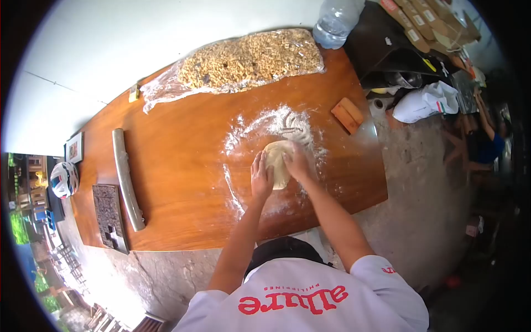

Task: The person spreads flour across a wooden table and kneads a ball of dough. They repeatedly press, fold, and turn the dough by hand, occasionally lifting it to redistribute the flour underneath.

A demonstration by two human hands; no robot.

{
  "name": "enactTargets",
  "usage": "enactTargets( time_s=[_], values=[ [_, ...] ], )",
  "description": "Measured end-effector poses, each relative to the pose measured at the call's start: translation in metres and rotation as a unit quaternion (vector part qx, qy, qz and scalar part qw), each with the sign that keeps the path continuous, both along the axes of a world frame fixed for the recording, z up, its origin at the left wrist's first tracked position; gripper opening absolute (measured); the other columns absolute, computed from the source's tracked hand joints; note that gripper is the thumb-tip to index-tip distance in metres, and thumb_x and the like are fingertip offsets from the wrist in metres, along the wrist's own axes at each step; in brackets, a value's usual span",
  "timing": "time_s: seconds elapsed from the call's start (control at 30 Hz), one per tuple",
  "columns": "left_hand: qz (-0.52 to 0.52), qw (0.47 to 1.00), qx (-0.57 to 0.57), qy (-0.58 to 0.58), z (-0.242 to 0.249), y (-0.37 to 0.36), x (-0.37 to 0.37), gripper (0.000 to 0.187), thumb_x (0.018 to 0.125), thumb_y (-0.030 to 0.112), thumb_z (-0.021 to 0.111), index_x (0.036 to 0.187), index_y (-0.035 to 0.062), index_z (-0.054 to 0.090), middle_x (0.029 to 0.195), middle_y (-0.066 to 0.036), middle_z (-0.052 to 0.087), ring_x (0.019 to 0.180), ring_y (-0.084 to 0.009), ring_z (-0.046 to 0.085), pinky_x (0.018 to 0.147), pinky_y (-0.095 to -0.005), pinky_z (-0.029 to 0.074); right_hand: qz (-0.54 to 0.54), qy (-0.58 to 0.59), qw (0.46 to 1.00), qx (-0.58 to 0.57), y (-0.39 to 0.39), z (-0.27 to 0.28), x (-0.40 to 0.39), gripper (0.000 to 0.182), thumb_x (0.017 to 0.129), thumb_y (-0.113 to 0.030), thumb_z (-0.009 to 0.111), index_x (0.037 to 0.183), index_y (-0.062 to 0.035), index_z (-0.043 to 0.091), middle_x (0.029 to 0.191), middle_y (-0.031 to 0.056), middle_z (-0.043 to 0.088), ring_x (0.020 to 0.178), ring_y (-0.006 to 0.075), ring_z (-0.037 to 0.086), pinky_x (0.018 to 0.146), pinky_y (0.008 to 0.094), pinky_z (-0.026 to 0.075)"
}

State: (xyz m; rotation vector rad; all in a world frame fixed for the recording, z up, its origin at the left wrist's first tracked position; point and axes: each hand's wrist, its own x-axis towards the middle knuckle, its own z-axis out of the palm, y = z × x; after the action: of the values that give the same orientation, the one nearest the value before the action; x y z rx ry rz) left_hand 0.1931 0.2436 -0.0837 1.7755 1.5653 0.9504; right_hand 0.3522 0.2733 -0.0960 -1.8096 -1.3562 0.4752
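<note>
A round, flattened piece of pale dough (280, 164) lies on the wooden table (182, 160), in the middle of a patch of scattered white flour (287, 123). My left hand (261, 176) rests against the dough's left side, its fingers pointing away from me and lying along the edge. On the right side, my right hand (297, 161) presses on the dough with its fingers on the upper surface. Both hands touch the dough, and part of its right side is hidden under the right hand.
A plastic bag of brown pieces (251, 60) lies along the far edge, with a large clear bottle (336, 25) beside it. A brown block (347, 115) is at the right. A long grey tube (127, 180) and dark panel (109, 216) lie left. A person (487, 145) is far right.
</note>
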Motion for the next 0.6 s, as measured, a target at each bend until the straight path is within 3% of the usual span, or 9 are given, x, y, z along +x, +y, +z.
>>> enactTargets(
  time_s=[0.07,0.13,0.2,0.27,0.37,0.43,0.5,0.53,0.6],
  values=[
    [0.007,0.998,-0.056,0.003,0.007,-0.002,-0.012,0.051,0.095,0.014,0.055,0.145,0.0044,0.047,0.144,-0.022,0.048,0.133,-0.0358,0.046,0.109,-0.0454,0.039,0.026,0.071,0.994,-0.076,-0.016,0.013,-0.028,0.03,0.089,-0.01,0.062,0.117,0.0013,0.059,0.12,0.0208,0.061,0.118,0.038,0.057,0.107,0.0436,0.042],
    [0.053,0.992,-0.094,-0.07,0.001,-0.014,-0.036,0.051,0.095,0.015,0.055,0.144,0.0045,0.048,0.143,-0.022,0.049,0.131,-0.0341,0.049,0.107,-0.0433,0.041,0.103,-0.043,0.993,-0.031,-0.035,0.034,-0.056,0.028,0.087,-0.006,0.062,0.115,-0.0022,0.057,0.118,0.0204,0.059,0.114,0.0375,0.057,0.104,0.045,0.043],
    [0.107,0.959,-0.144,-0.218,-0.031,-0.018,-0.057,0.049,0.096,0.018,0.056,0.143,0.0049,0.051,0.14,-0.021,0.05,0.124,-0.0297,0.055,0.103,-0.0374,0.045,0.141,0.186,0.969,-0.085,-0.065,0.008,-0.095,0.038,0.087,-0.008,0.063,0.124,-0.0037,0.056,0.126,0.019,0.058,0.118,0.0354,0.055,0.105,0.0448,0.04],
    [0.134,0.966,-0.13,-0.18,-0.003,-0.037,-0.053,0.05,0.095,0.023,0.057,0.142,0.0048,0.052,0.143,-0.021,0.048,0.129,-0.0324,0.05,0.108,-0.0399,0.041,0.206,-0.153,0.961,0.104,-0.105,0.034,-0.122,0.043,0.087,-0.014,0.062,0.128,-0.0033,0.056,0.128,0.0172,0.059,0.12,0.0338,0.054,0.108,0.0442,0.038],
    [0.16,0.975,-0.107,-0.106,0.023,-0.038,-0.052,0.055,0.093,0.032,0.062,0.141,0.0064,0.053,0.148,-0.022,0.043,0.137,-0.0373,0.041,0.113,-0.0437,0.036,0.269,-0.078,0.955,0.098,-0.121,0.032,-0.134,0.049,0.089,-0.02,0.06,0.134,-0.0029,0.052,0.136,0.016,0.055,0.129,0.0339,0.048,0.112,0.0443,0.034],
    [0.119,0.989,-0.084,0.003,0.032,-0.033,-0.051,0.061,0.092,0.033,0.064,0.145,0.0087,0.049,0.15,-0.022,0.041,0.136,-0.0391,0.043,0.111,-0.0435,0.039,0.292,-0.144,0.941,0.093,-0.095,-0.005,-0.13,0.044,0.088,-0.015,0.061,0.13,-0.0024,0.057,0.13,0.0186,0.06,0.122,0.0348,0.054,0.107,0.0442,0.04],
    [0.107,0.99,-0.092,0.03,0.051,-0.015,-0.047,0.074,0.087,0.047,0.068,0.148,0.0133,0.046,0.152,-0.024,0.038,0.139,-0.04,0.041,0.11,-0.0442,0.039,0.483,-0.145,0.853,-0.13,-0.061,-0.008,-0.1,0.032,0.087,-0.012,0.062,0.117,0.0002,0.066,0.111,0.0204,0.069,0.108,0.0332,0.064,0.095,0.0411,0.048],
    [0.119,0.98,-0.158,0.031,0.073,-0.01,-0.04,0.083,0.083,0.056,0.068,0.151,0.017,0.041,0.156,-0.026,0.027,0.141,-0.0452,0.033,0.113,-0.0501,0.034,0.379,0.075,0.909,-0.155,-0.062,0.077,-0.081,0.021,0.087,-0.01,0.062,0.099,0.0027,0.072,0.091,0.0188,0.073,0.089,0.029,0.07,0.081,0.0371,0.053],
    [0.141,0.958,-0.248,0.032,0.065,-0.002,-0.022,0.112,0.068,0.078,0.067,0.158,0.0252,0.026,0.162,-0.029,0.005,0.145,-0.0558,0.018,0.114,-0.0662,0.021,0.306,0.283,0.878,-0.237,-0.025,0.05,-0.026,0.018,0.086,-0.011,0.062,0.088,0.003,0.074,0.087,0.0142,0.075,0.081,0.0212,0.07,0.073,0.0335,0.053]
  ],
)
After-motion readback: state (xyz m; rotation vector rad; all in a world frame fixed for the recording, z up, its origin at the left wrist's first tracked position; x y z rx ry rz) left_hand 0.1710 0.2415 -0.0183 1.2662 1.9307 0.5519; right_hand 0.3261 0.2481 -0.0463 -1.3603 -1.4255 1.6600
